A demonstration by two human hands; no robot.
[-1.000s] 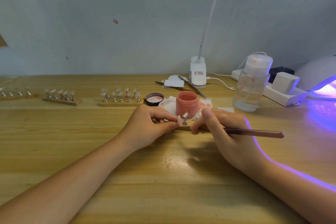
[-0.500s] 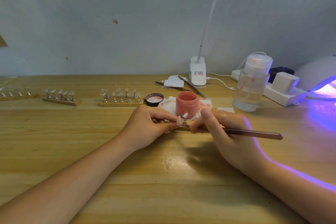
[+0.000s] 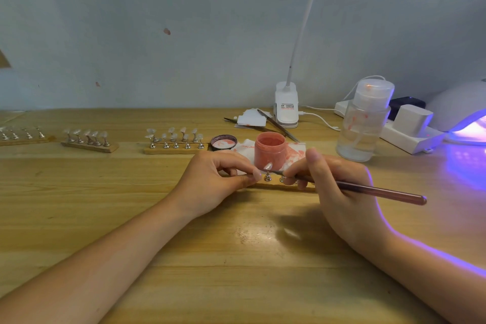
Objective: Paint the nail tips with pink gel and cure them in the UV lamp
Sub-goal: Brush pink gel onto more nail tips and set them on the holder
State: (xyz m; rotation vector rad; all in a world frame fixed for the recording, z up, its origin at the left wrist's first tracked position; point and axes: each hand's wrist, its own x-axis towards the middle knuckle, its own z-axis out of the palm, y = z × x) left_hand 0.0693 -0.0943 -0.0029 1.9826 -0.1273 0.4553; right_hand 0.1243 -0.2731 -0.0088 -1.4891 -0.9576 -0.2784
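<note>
We see the nail tip [image 3: 268,166] perched on its small metal stand right in front of the open pink gel jar [image 3: 270,149], sitting in the gap between both hands, just beyond the left fingertips [image 3: 256,175]. The left hand [image 3: 213,182] has its fingers curled, pinching the near wooden strip [image 3: 273,186] that carries the stand. The right hand [image 3: 335,187] grips the brush [image 3: 368,189] pen-style, forefinger raised, the bristle end reaching in to the tip while the handle trails off to the right. Against a second ago, the right hand sits further right, exposing a second metal stand on the strip, and the brush handle dips lower. Now the count: three more wooden strips with stands at the back left, the nearest [image 3: 175,150] holding two rows of clear tips, the middle one [image 3: 89,146] with about five, the far one [image 3: 23,139] showing four stands. One jar lid [image 3: 223,142] lies beside the jar, one stained wipe [image 3: 294,151] beneath it, one clear pump bottle [image 3: 364,123], and one UV lamp [image 3: 462,113] glowing violet at the right edge of the table [image 3: 236,258].
</note>
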